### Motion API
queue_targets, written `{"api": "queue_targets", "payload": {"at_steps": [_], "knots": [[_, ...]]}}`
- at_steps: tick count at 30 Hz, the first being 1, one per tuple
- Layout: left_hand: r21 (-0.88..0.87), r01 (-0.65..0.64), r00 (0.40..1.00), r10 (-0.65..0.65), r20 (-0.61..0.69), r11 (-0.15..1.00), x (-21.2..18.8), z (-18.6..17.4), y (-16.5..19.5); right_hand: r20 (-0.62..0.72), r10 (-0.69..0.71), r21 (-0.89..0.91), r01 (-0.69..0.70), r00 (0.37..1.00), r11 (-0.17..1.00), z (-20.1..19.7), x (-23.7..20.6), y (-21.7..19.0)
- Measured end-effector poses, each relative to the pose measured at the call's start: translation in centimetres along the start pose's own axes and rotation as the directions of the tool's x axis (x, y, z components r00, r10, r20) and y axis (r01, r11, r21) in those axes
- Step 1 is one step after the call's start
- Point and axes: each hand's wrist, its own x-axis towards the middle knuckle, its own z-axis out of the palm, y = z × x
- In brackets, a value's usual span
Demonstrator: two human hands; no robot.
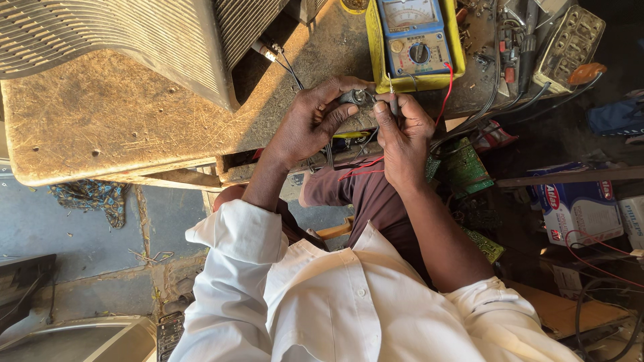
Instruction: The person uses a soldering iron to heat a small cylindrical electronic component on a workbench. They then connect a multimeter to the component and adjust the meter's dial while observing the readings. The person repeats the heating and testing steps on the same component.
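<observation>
White sleeves sit closest. Just past them, the left hand [305, 124] pinches a small dark metal part [357, 98] at the table [121, 114] edge. The right hand [402, 134] grips a thin probe [391, 94] touching it. That part looks light, hard and slippery, best held by its sides. Farther off rests a yellow meter [412, 43] with a red wire [446, 94].

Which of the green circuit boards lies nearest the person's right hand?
The larger green circuit board just beside the right hand, under the bench edge. The other green board lies farther down, beside the forearm.
</observation>
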Motion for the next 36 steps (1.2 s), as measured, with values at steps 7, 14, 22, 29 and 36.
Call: {"api": "queue_targets", "payload": {"at_steps": [7,14,22,29,36], "knots": [[-0.046,0.018,1.0,-0.018,-0.016,0.999,-0.1,0.2,-0.4,0.025,-0.06,-0.096,0.062,0.998,0.993,0.0,-0.3,-0.1],[0.13,-0.028,0.998,0.035,-0.048,0.991,0.1,0.1,0.1,0.015,-0.297,-0.322,0.286,0.955,0.902,0.0,-0.8,-0.5],[0.161,-0.02,0.999,0.028,-0.046,0.987,0.2,0.2,0.6,0.19,-0.497,-0.618,0.496,0.847,0.61,-0.6,-1.7,-1.3],[0.111,-0.055,0.998,0.058,-0.029,0.992,0.1,0.1,0.4,0.284,-0.536,-0.638,0.574,0.795,0.513,0.0,-2.0,-1.7],[0.093,-0.043,0.999,0.045,-0.02,0.995,0.1,0.0,0.1,0.265,-0.515,-0.634,0.55,0.815,0.543,0.1,-1.9,-1.6]]}}
